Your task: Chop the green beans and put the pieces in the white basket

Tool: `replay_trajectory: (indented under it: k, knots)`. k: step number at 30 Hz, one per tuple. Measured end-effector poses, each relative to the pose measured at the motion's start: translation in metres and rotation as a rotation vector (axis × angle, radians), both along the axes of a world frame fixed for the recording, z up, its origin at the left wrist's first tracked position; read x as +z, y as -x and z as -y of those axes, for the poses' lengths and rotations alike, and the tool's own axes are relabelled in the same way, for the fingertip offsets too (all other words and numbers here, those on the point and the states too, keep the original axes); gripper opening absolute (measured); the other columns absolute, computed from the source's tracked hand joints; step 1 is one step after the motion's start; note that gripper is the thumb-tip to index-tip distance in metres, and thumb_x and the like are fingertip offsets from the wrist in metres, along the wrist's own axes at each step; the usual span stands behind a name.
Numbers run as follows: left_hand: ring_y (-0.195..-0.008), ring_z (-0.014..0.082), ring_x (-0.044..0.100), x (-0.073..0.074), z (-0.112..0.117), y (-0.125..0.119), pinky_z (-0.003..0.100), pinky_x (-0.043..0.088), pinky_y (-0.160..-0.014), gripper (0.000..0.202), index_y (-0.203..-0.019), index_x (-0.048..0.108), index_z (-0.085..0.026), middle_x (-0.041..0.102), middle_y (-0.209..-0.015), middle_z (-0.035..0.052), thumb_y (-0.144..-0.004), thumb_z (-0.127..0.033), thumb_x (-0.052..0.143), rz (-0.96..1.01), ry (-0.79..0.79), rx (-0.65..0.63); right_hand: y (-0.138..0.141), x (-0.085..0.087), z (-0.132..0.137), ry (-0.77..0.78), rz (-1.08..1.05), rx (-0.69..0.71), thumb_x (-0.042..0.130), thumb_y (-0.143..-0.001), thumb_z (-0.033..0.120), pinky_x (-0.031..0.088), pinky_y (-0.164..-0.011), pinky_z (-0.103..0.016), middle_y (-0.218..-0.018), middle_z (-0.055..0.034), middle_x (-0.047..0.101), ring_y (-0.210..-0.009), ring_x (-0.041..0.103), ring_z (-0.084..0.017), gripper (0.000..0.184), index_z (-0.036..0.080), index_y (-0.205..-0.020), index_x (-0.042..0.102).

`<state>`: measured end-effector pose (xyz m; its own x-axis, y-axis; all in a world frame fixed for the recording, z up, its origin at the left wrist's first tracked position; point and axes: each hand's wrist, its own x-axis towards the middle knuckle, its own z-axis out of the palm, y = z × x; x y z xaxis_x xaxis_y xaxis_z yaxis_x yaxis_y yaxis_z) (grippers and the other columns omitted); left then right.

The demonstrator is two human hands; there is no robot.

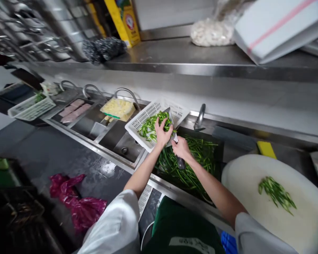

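Grip right — clenched round knife handle | grip left — spread loosely, touching chopped greens

- White basket, patterned with rows of slots; chopped greens inside, light and dark green;
- Knife, black-handled, grey-bladed;
- Stalks, deep green, 4 o'clock;
- Crumpled bag, magenta, 8 o'clock;
- Carton, yellow, red-and-white round emblem, 11 o'clock;
- Box, white, pink stripe, 2 o'clock;
- Apron, dark green, pale patch, 5 o'clock

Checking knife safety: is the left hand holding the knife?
No, the right hand holds the knife, while the left hand spreads over the cut greens.
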<state>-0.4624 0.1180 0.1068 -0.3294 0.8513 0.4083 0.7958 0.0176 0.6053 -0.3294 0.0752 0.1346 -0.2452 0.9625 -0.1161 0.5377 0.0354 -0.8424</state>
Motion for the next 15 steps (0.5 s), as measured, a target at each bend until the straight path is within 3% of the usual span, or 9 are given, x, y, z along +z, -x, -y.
replay_trajectory:
  k: [3, 5, 8, 10, 12, 15]
  knots:
    - [-0.151, 0.0302, 0.036, -0.002, -0.049, 0.066, 0.051, 0.033, -0.122, 0.055, -0.145, 0.057, -0.016, 0.041, -0.159, 0.0201, -0.099, -0.047, 0.052, 0.164, 0.183, 0.085, 0.044, 0.035, -0.052, 0.004, 0.197, 0.060, 0.054, -0.090, 0.021, 0.048, -0.064, -0.025, -0.060, -0.0077, 0.067, -0.069, 0.071, -0.022, 0.020, 0.014, -0.087, 0.073]
    - [-0.149, 0.0345, 0.038, -0.001, -0.055, 0.106, 0.057, 0.033, -0.121, 0.058, -0.145, 0.057, -0.014, 0.044, -0.156, 0.0226, -0.096, -0.046, 0.057, 0.179, 0.233, 0.135, 0.053, 0.049, -0.071, -0.019, 0.280, 0.062, 0.054, -0.089, 0.021, 0.049, -0.067, -0.026, -0.063, -0.0107, 0.068, -0.074, 0.072, -0.024, 0.022, 0.012, -0.088, 0.075]
    - [-0.153, 0.0396, 0.028, -0.008, -0.025, 0.153, 0.065, 0.027, -0.120, 0.069, -0.153, 0.045, -0.016, 0.034, -0.163, 0.0223, -0.092, -0.044, 0.062, 0.145, 0.106, 0.361, 0.041, 0.052, -0.082, -0.087, 0.329, 0.024, 0.052, -0.090, 0.023, 0.050, -0.071, -0.028, -0.066, -0.0121, 0.070, -0.076, 0.072, -0.025, 0.026, 0.011, -0.092, 0.075]
    - [-0.154, 0.0388, 0.027, -0.021, 0.005, 0.171, 0.064, 0.031, -0.119, 0.083, -0.159, 0.033, -0.016, 0.032, -0.163, 0.0229, -0.088, -0.042, 0.068, 0.358, 0.069, 0.545, 0.026, 0.047, -0.079, -0.114, 0.317, -0.005, 0.051, -0.089, 0.024, 0.050, -0.069, -0.029, -0.065, -0.0110, 0.069, -0.072, 0.071, -0.024, 0.026, 0.012, -0.093, 0.073]
    - [-0.143, 0.0371, 0.047, -0.037, 0.028, 0.178, 0.059, 0.046, -0.110, 0.085, -0.155, 0.036, -0.013, 0.050, -0.151, 0.0230, -0.083, -0.035, 0.074, 0.769, 0.170, 0.587, 0.012, 0.041, -0.072, -0.087, 0.238, -0.030, 0.050, -0.089, 0.027, 0.049, -0.061, -0.028, -0.061, -0.0080, 0.067, -0.060, 0.067, -0.022, 0.023, 0.014, -0.089, 0.070]
    - [-0.105, 0.0331, 0.072, -0.052, 0.038, 0.178, 0.050, 0.061, -0.088, 0.052, -0.127, 0.061, -0.009, 0.073, -0.107, 0.0166, -0.077, -0.020, 0.073, 1.112, 0.283, 0.538, -0.006, 0.041, -0.049, -0.004, 0.010, -0.060, 0.050, -0.087, 0.034, 0.042, -0.046, -0.025, -0.053, -0.0010, 0.060, -0.043, 0.056, -0.016, 0.020, 0.020, -0.077, 0.060]
